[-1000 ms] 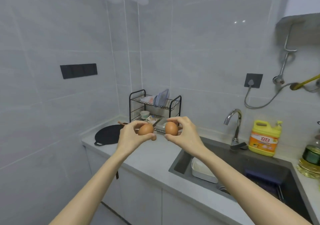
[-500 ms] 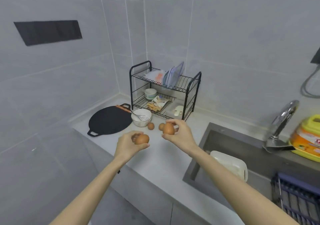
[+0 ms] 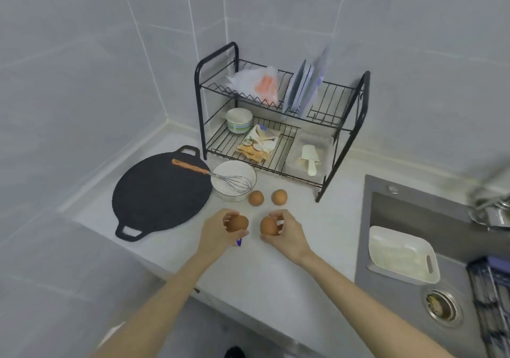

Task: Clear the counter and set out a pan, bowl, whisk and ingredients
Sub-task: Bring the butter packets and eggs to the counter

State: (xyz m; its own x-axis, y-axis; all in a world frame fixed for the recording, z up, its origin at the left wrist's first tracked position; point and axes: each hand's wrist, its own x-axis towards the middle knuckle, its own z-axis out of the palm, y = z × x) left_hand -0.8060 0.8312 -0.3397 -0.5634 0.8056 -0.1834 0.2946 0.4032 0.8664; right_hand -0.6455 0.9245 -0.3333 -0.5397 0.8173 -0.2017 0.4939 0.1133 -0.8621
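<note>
My left hand [image 3: 218,233] holds a brown egg [image 3: 238,223] low over the counter [image 3: 265,269]. My right hand [image 3: 287,233] holds a second brown egg [image 3: 268,226] just beside it. Two more brown eggs [image 3: 256,198] [image 3: 279,197] lie on the counter a little farther back. Behind them stands a white bowl [image 3: 224,189] with a wire whisk [image 3: 231,182] in it, the orange handle reaching over a flat black pan [image 3: 160,195] at the left.
A black two-tier dish rack [image 3: 342,126] stands at the back with plates, a bag, a small bowl and a packet. To the right lies the sink [image 3: 408,214], holding a white rectangular dish [image 3: 403,255], with a tap [image 3: 485,208] at the far right.
Both hands have come down toward the counter with an egg each, and the view has tilted down and closer. The two eggs on the counter have not moved.
</note>
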